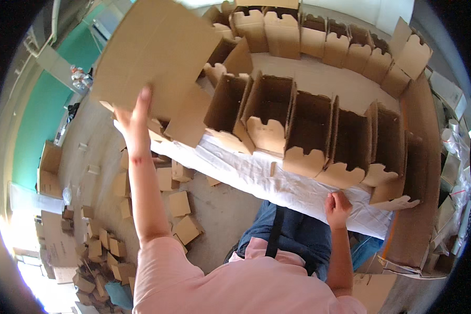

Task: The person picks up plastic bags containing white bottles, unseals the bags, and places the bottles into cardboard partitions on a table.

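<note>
At the upper left, my left hand [133, 117] grips a large flat-faced piece of brown cardboard [153, 51], thumb on its near face and fingers hidden behind. Whether it is a single sheet or one side of a box I cannot tell. My right hand [338, 206] is curled into a fist at the table's near edge, on the white cloth [239, 168], with nothing visible in it. Just beyond that fist stands a row of open-topped cardboard boxes [304, 161] with notched front flaps, side by side on the table.
Behind the front row, more notched boxes [284, 35] line the table's far side. A long cardboard panel [416, 235] borders the right end, beside plastic-wrapped goods [455, 145]. Small closed cartons [179, 204] lie scattered on the floor, with a heap [98, 251] at lower left.
</note>
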Available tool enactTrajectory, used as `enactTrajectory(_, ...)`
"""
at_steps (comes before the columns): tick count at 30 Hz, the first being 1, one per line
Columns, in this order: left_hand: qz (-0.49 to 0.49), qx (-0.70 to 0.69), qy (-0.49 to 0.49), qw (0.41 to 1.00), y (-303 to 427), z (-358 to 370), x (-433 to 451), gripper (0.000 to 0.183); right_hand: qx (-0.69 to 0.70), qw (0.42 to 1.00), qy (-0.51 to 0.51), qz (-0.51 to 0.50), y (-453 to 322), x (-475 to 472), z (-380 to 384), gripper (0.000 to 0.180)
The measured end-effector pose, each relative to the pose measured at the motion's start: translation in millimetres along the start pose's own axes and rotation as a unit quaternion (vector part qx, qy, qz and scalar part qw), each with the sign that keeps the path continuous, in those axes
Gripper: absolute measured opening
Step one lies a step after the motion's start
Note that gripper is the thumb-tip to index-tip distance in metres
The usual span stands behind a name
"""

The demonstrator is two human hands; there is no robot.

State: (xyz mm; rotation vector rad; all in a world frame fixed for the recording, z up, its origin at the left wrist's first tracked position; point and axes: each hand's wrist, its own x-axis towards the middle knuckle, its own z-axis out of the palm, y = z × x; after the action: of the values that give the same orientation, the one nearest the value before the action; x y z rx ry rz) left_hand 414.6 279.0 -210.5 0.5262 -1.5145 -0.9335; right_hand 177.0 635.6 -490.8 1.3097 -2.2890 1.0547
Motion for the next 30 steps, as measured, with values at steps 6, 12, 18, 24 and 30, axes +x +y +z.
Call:
enactTrajectory(6,-0.121,0.121,0.1,0.98,-26,-88,-117,0.1,0.032,0.998,-0.023,0.04,-8,1,-4,0.012)
enactTrajectory(12,-0.039,0.44,0.101,0.892,-50,-63,-160,0.101,0.028,0.999,0.001,0.047,-8,0,-3,0.009)
enactTrajectory(18,-0.066,0.344,0.1,0.931,-123,-43,-157,0.102,0.025,0.998,0.006,0.055,-14,1,-6,0.008)
enactTrajectory(24,-0.122,0.35,-0.027,0.928,-197,-14,-149,0.094,0.0,0.999,0.018,0.043,-6,-4,3,0.006)
enactTrajectory(30,-0.114,0.287,0.037,0.95,-215,13,-154,0.082,0.01,0.998,0.044,0.04,-1,-1,-3,0.012)
